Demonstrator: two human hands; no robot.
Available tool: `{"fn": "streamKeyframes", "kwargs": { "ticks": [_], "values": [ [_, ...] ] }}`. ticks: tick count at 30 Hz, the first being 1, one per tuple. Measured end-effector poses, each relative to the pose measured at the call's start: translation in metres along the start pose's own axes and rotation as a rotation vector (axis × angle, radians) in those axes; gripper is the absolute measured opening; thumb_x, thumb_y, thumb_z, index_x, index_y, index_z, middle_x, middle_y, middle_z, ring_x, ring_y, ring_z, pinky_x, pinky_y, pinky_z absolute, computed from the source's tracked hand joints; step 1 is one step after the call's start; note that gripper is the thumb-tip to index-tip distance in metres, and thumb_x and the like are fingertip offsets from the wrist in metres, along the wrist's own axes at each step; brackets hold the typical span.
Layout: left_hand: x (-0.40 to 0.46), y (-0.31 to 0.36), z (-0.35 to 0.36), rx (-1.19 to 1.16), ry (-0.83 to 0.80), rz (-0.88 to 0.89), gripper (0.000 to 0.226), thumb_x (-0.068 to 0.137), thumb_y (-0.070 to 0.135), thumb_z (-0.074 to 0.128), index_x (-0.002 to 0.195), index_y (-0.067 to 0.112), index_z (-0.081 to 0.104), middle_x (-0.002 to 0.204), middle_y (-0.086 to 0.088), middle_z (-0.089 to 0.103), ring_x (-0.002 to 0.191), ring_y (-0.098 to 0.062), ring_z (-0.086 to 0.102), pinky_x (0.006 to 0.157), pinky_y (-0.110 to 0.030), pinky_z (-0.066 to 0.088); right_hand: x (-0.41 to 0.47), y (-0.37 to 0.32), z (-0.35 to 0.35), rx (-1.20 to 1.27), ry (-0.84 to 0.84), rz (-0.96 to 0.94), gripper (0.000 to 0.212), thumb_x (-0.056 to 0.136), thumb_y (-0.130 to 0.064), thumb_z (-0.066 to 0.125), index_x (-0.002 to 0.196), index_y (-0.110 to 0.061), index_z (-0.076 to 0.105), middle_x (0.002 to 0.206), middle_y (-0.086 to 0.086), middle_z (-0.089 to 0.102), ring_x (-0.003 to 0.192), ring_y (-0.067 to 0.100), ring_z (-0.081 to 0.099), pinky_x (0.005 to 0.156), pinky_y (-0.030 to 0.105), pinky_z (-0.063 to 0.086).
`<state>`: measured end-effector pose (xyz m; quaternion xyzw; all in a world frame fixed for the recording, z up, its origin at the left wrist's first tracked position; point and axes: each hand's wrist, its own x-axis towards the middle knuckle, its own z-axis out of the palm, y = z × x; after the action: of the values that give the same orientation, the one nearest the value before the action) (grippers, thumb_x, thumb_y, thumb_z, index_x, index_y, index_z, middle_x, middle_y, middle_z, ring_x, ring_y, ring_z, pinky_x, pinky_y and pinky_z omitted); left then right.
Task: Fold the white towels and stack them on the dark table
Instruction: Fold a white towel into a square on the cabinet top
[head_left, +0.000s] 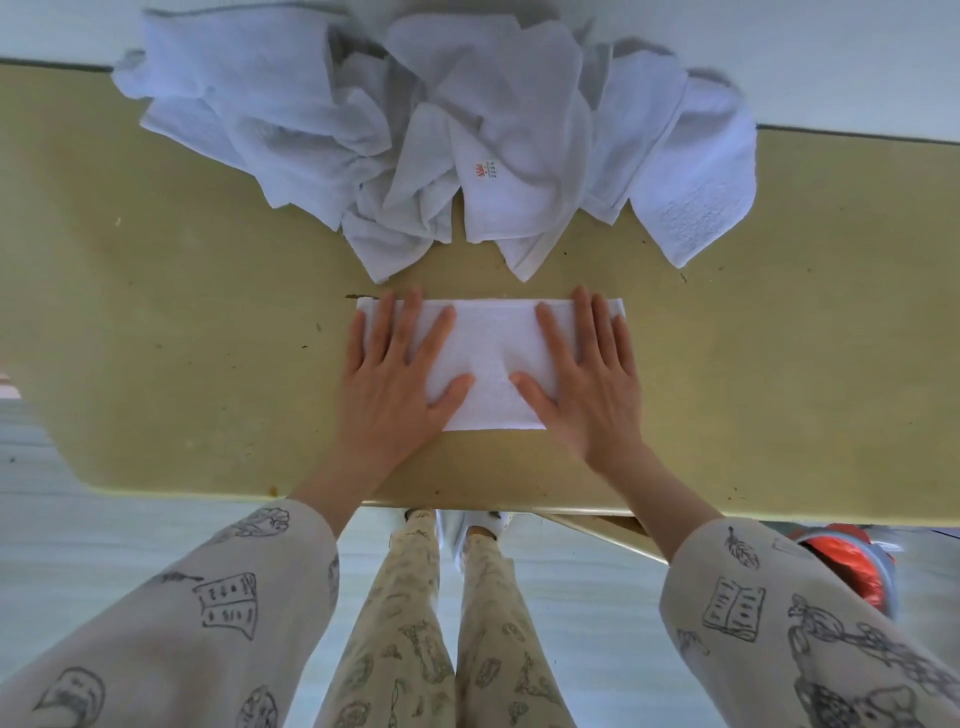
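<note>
— Why is everything sitting where it is?

— I'm working on the yellowish table (156, 312). The heap of unfolded towels (431, 135) is lying at its far edge, leaving me bare room in front. Nearer me, the folded towel (488, 358) is lying flat — I'm pressing it, probably to set the crease.

— And your hands?

— My left hand (400, 379) and right hand (587, 379) are lying flat, fingers spread, gripping nothing — one over each end. I'm seeing no dark table here.
</note>
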<state>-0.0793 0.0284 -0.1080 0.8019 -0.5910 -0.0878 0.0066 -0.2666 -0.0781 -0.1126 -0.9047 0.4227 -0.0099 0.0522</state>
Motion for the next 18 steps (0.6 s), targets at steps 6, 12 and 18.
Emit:
{"fn": "streamKeyframes", "kwargs": {
  "ticks": [6,12,18],
  "values": [
    [-0.001,-0.002,-0.001,0.0,0.018,0.027,0.064,0.089,0.059,0.031,0.144,0.025,0.03,0.152,-0.011,0.023,0.14,-0.033,0.021,0.115,-0.05,0.015,0.001,-0.002,-0.004,-0.023,-0.078,0.042,0.07,0.087,-0.065,0.027,0.144,-0.025,0.028,0.153,0.019,0.022,0.141,0.033,0.021,0.114,0.048,0.01],
    [0.001,-0.004,-0.005,-0.01,-0.064,0.034,0.065,0.09,0.058,0.023,0.146,0.025,0.019,0.154,-0.013,0.016,0.142,-0.032,0.013,0.115,-0.049,0.009,0.004,-0.004,-0.007,-0.034,-0.125,0.073,0.071,0.086,-0.065,0.024,0.145,-0.025,0.024,0.153,0.019,0.021,0.142,0.03,0.012,0.113,0.047,0.007],
    [-0.018,-0.01,-0.019,-0.346,0.031,-0.177,0.057,0.095,0.035,0.029,0.146,0.011,0.017,0.152,-0.015,0.021,0.142,-0.028,0.015,0.115,-0.042,0.014,-0.003,-0.007,-0.013,0.009,-0.129,0.069,0.069,0.089,-0.061,0.024,0.147,-0.023,0.017,0.154,0.019,0.015,0.143,0.032,0.014,0.115,0.046,0.002]
  ]
}}
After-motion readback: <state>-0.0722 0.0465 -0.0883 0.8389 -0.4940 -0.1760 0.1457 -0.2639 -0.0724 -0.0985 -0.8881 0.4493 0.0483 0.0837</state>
